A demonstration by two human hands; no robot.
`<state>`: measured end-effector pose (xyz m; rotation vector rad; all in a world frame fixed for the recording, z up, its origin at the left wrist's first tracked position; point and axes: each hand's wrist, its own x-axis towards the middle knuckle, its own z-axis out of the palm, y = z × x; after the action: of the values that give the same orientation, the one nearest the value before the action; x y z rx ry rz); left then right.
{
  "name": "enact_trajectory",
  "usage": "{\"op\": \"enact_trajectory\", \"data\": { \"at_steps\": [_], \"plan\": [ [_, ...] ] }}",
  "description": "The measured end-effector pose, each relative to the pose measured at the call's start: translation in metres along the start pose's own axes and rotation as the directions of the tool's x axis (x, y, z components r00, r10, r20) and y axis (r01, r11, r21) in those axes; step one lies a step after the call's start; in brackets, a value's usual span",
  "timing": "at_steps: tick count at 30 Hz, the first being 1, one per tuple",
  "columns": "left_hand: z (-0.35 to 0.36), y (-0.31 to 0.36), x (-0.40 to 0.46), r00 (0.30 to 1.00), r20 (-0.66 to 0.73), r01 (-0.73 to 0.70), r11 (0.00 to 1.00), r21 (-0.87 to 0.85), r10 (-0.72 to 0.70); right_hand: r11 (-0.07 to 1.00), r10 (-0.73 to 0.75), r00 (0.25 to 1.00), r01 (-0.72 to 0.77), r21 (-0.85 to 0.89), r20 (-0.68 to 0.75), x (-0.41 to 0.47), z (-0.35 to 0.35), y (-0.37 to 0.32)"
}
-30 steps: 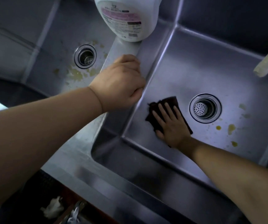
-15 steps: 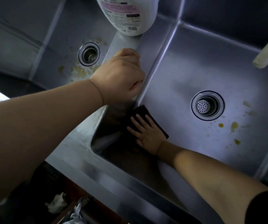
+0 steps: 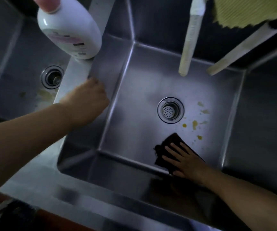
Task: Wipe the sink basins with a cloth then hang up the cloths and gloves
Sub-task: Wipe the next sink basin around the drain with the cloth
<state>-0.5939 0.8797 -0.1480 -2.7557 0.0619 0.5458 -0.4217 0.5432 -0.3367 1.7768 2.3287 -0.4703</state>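
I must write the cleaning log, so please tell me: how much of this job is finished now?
Done: nothing looks complete. In hand: the right hand presses the dark cloth flat on the right basin floor, near yellow stains. The left hand grips the divider. Left: those stains, the stained left basin, then hanging up.

The middle of my right basin [image 3: 134, 90] floor lies open around the drain [image 3: 170, 110]. Two pale spouts [image 3: 190, 40] hang over its upper part, and a white bottle [image 3: 69, 27] stands on the divider [image 3: 75, 75] at upper left, where my left hand [image 3: 87, 100] rests.
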Motion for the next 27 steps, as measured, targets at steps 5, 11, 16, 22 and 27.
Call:
{"op": "enact_trajectory", "data": {
  "at_steps": [5, 11, 16, 22, 27],
  "plan": [
    [0.030, 0.070, 0.041, 0.970, 0.242, 0.034, 0.979, -0.201, 0.016, 0.996, 0.089, 0.996, -0.089, 0.031, 0.000, -0.005, 0.013, 0.008],
    [0.087, 0.134, 0.106, 0.924, 0.366, 0.290, 0.826, -0.484, -0.110, 0.920, 0.382, 0.913, -0.361, 0.153, -0.143, 0.040, 0.022, 0.019],
    [0.117, 0.167, 0.125, 0.886, 0.451, 0.382, 0.714, -0.587, -0.104, 0.651, 0.757, 0.635, -0.708, 0.274, -0.157, 0.058, 0.025, 0.042],
    [0.138, 0.171, 0.126, 0.898, 0.434, 0.370, 0.652, -0.661, -0.070, 0.525, 0.851, 0.494, -0.810, 0.260, -0.180, 0.093, 0.012, 0.111],
    [0.141, 0.171, 0.127, 0.899, 0.433, 0.359, 0.663, -0.657, -0.057, 0.590, 0.807, 0.559, -0.774, 0.230, -0.190, 0.148, -0.016, 0.154]
  ]
}}
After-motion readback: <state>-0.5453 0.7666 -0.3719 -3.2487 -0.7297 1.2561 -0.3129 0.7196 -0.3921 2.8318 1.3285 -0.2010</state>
